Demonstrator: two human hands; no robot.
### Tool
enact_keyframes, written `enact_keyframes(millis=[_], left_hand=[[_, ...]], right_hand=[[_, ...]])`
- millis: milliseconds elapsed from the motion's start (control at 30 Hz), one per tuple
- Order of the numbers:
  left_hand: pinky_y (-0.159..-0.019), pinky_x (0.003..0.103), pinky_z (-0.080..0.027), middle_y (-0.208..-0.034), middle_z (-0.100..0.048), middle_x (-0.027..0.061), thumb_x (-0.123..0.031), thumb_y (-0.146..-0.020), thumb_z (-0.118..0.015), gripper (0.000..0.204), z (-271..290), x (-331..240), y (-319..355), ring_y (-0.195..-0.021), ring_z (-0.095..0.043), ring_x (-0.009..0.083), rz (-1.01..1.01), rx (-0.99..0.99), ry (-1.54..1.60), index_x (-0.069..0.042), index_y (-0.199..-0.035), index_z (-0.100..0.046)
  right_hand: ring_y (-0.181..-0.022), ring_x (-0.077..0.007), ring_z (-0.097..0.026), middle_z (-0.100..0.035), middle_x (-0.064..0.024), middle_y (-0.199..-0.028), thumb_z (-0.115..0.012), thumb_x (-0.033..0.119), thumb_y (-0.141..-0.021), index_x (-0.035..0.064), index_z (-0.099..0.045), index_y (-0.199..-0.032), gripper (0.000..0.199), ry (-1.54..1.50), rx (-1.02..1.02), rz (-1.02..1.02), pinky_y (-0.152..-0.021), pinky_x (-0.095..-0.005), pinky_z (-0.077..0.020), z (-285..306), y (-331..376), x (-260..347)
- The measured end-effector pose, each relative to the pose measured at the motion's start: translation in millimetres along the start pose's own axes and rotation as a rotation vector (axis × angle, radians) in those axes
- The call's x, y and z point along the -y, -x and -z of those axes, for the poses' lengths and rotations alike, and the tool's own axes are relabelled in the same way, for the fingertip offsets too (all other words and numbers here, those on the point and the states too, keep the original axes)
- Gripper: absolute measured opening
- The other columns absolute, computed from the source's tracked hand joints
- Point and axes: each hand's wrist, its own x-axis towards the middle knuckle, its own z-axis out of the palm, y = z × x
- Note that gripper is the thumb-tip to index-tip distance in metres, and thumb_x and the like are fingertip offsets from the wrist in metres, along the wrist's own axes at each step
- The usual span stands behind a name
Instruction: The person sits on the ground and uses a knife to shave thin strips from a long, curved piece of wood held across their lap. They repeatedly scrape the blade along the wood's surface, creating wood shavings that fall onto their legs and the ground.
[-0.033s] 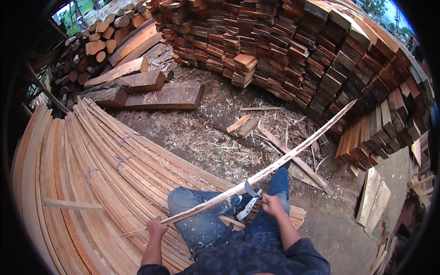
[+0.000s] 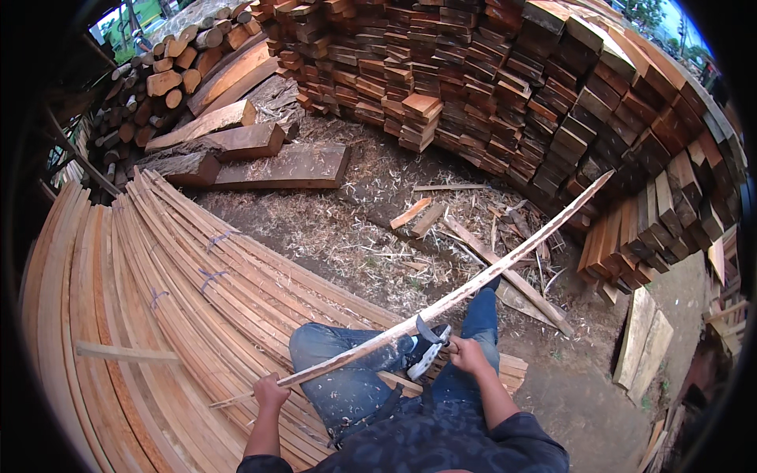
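Observation:
A long, thin, pale wooden strip (image 2: 512, 257) slants across my lap, from low on the left up to the far right. My left hand (image 2: 270, 391) is closed around it near its lower end. In my right hand (image 2: 471, 355) is the handle of a curved-blade knife (image 2: 426, 330). Its dark blade points up and left, against or just beside the strip's near edge; exact contact is unclear. Below the strip are my legs in jeans (image 2: 339, 394), dusted with shavings, and a dark shoe with a white sole (image 2: 424, 361).
Long sawn strips (image 2: 142, 276) lie beneath me and to the left, with a short crosspiece (image 2: 126, 352) on top. Stacked boards (image 2: 441, 87) wall off the far side. Thick beams (image 2: 276, 166) and a log pile (image 2: 169, 83) sit far left. Shavings and offcuts (image 2: 426, 219) litter the ground.
The knife blade has shifted slightly down and left along the strip, with my right hand moving a little. My left hand and the strip look nearly unchanged.

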Motion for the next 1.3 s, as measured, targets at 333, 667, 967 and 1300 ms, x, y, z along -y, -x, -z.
enact_keyframes(millis=[333, 667, 967, 1300], left_hand=[[-0.062, 0.045, -0.048, -0.064, -0.062, 0.0162, -0.017, -0.053, -0.067, 0.015, 1.3, -2.8, -2.2, -0.065, -0.061, 0.0361, -0.005, 0.012, -0.012, -0.008, -0.063, -0.06], [-0.063, 0.045, -0.049, -0.065, -0.062, 0.0158, -0.024, -0.058, -0.069, 0.017, -3.8, 3.3, -1.2, -0.066, -0.062, 0.0361, -0.023, -0.001, -0.039, -0.009, -0.066, -0.062], [-0.065, 0.045, -0.049, -0.066, -0.063, 0.0165, -0.026, -0.06, -0.07, 0.02, 3.8, -4.4, 0.2, -0.068, -0.062, 0.0361, 0.015, -0.002, -0.06, -0.009, -0.067, -0.062], [-0.064, 0.043, -0.05, -0.065, -0.063, 0.0148, -0.023, -0.056, -0.07, 0.017, 0.7, -2.1, 0.4, -0.067, -0.062, 0.0355, 0.003, -0.029, -0.017, -0.01, -0.065, -0.063]], right_hand=[[-0.05, -0.018, -0.05, -0.047, -0.0118, -0.058, -0.06, 0.003, -0.081, 0.0011, -0.047, -0.078, 0.014, -0.088, -0.25, -0.213, -0.051, -0.0375, -0.0416, 54.5, -6.0, -15.8], [-0.044, -0.0147, -0.047, -0.049, -0.0027, -0.057, -0.062, 0.004, -0.081, 0.0048, -0.047, -0.075, 0.017, 0.053, -0.063, 0.075, -0.042, -0.0305, -0.0375, 42.6, -15.6, -22.0], [-0.056, -0.0387, -0.053, -0.056, -0.0159, -0.063, -0.064, 0.006, -0.075, 0.0042, -0.048, -0.078, 0.017, 0.14, 0.113, 0.01, -0.052, -0.0422, -0.042, 33.8, -10.2, -8.4], [-0.048, -0.0158, -0.052, -0.049, -0.0098, -0.057, -0.059, 0.005, -0.082, 0.0053, -0.047, -0.076, 0.014, -0.837, -0.72, -0.399, -0.046, -0.0337, -0.0426, 42.7, -29.2, -22.8]])
